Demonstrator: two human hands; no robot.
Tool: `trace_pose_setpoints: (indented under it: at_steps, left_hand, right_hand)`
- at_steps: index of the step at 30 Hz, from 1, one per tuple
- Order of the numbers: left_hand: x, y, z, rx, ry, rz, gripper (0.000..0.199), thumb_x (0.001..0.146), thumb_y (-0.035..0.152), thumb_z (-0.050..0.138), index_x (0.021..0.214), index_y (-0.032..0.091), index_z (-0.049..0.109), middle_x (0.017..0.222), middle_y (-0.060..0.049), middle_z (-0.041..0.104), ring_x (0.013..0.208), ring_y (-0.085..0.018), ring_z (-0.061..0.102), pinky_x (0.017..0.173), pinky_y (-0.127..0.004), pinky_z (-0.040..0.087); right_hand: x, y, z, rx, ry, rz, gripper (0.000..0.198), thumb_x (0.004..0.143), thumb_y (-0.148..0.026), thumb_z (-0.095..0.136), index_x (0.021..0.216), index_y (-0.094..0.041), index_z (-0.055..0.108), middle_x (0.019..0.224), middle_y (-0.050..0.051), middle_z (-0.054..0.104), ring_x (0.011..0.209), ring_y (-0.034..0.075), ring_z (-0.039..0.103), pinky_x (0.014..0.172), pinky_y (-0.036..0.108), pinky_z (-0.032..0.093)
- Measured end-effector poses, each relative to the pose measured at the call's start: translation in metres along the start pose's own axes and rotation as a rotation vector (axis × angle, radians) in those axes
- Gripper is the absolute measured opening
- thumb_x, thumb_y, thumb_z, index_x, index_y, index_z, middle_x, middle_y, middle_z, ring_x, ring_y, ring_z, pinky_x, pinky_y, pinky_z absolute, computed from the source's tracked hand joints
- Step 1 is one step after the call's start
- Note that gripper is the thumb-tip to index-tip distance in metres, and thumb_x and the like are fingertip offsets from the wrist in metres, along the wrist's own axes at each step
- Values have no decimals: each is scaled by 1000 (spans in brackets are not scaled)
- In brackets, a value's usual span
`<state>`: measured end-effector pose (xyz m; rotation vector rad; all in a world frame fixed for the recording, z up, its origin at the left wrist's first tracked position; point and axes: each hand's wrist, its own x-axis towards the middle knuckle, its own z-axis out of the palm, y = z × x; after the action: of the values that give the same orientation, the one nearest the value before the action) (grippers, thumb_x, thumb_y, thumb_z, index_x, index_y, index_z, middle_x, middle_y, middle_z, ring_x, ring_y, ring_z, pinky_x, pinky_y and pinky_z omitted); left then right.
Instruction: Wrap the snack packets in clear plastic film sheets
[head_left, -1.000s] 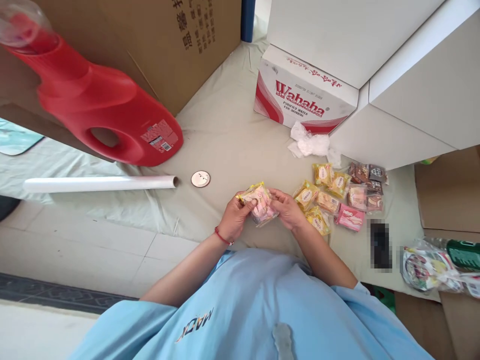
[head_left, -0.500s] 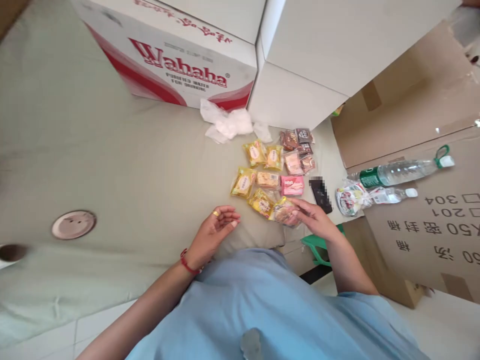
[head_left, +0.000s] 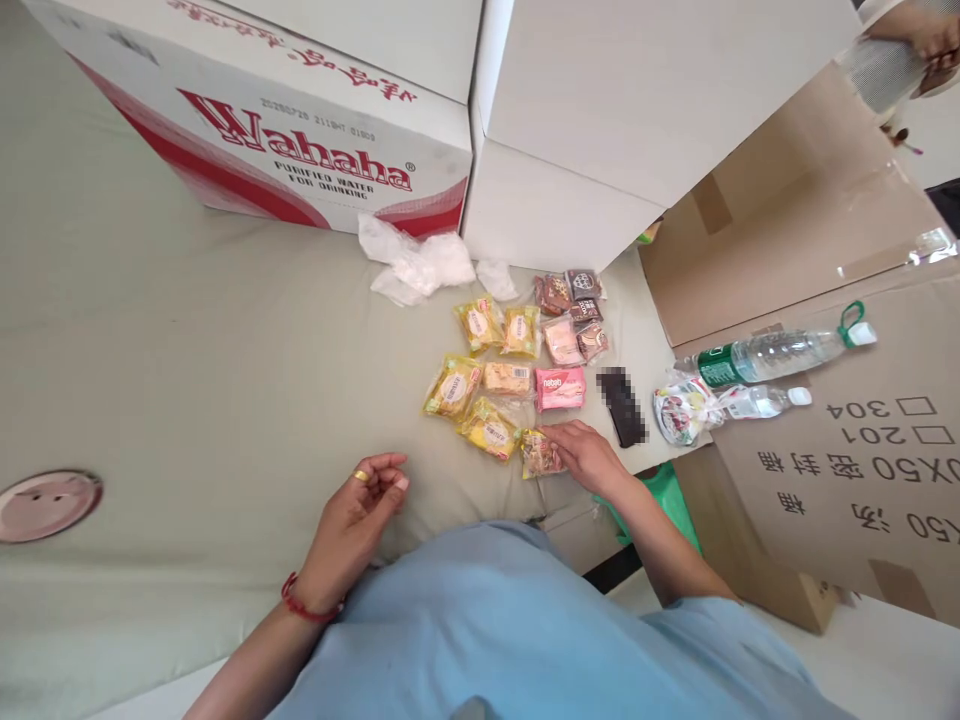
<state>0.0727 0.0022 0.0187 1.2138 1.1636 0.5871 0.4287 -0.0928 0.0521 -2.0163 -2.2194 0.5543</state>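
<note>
My right hand point(head_left: 586, 455) covers the right side of the yellow-edged snack packet point(head_left: 538, 455), grip unclear; my left hand point(head_left: 352, 525), empty, half-curled, is well leftward.

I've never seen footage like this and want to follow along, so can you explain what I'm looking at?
There's no machine here, just a person's two bare hands, seen through a camera worn on the head, looking forward and down.

The left hand is half open and holds nothing. The right hand has its fingers on a small snack packet; whether it is gripping it, I can't tell.

On the cloth lie yellow packets, brown packets, a pink packet, crumpled tissue and a dark, pixelated thing. A water carton stands behind. At the top right, another person's hands show.
</note>
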Motion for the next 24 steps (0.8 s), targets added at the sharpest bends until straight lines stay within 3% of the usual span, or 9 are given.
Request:
trace_pose_setpoints:
  at_steps: [2, 5, 8, 10, 14, 18, 24]
  left_hand:
    - [0, -1, 2, 134, 32, 128, 34, 91, 52, 62, 112, 26, 66, 85, -3, 69, 72, -21, 66, 68, -36, 59]
    - [1, 6, 13, 429, 15, 546, 24, 91, 36, 63, 112, 30, 73, 103, -9, 76, 101, -28, 72, 92, -45, 60]
    - [7, 17, 32, 689, -120, 988, 44, 90, 18, 63, 127, 41, 71, 129, -4, 75, 132, -25, 63, 123, -51, 38]
    - [17, 21, 46, 827, -179, 1129, 56, 94, 16, 62, 142, 45, 61, 142, -1, 69, 140, -21, 57, 132, -51, 18]
    - [50, 20, 66, 959, -155, 1093, 55, 99, 33, 64, 151, 45, 52, 157, -5, 57, 151, -26, 46, 132, -58, 5]
    - [80, 19, 75, 996, -167, 921, 59, 94, 48, 69, 151, 46, 52, 165, -7, 45, 158, -37, 30, 127, -72, 0]
    - [104, 29, 83, 990, -196, 849, 59, 94, 44, 70, 150, 49, 52, 166, -5, 44, 159, -41, 26, 122, -81, -1]
  right_hand:
    - [-6, -3, 8, -63, 113, 22, 39, 105, -22, 50, 139, -25, 69, 128, 10, 75, 115, 25, 65, 98, 43, 55]
    - [-13, -9, 21, -84, 322, 50, 34, 103, -21, 53, 130, -25, 74, 127, 11, 74, 119, 26, 62, 100, 46, 54]
    - [-19, -19, 33, -90, 517, 60, 33, 101, -20, 54, 128, -25, 74, 132, 12, 69, 124, 29, 59, 103, 50, 54]
    - [-24, -26, 41, -124, 554, 37, 38, 100, -23, 57, 136, -26, 68, 140, 13, 65, 132, 31, 56, 112, 57, 48]
    - [-34, -34, 60, -199, 443, 1, 58, 99, -28, 58, 157, -26, 48, 154, 14, 56, 148, 35, 44, 124, 64, 30]
    - [-25, -27, 71, -211, 433, 51, 63, 101, -27, 55, 162, -26, 40, 159, 15, 51, 153, 35, 37, 124, 65, 29]
    - [3, -10, 62, -207, 404, 41, 57, 104, -30, 51, 160, -26, 41, 163, 15, 47, 156, 32, 34, 125, 64, 26]
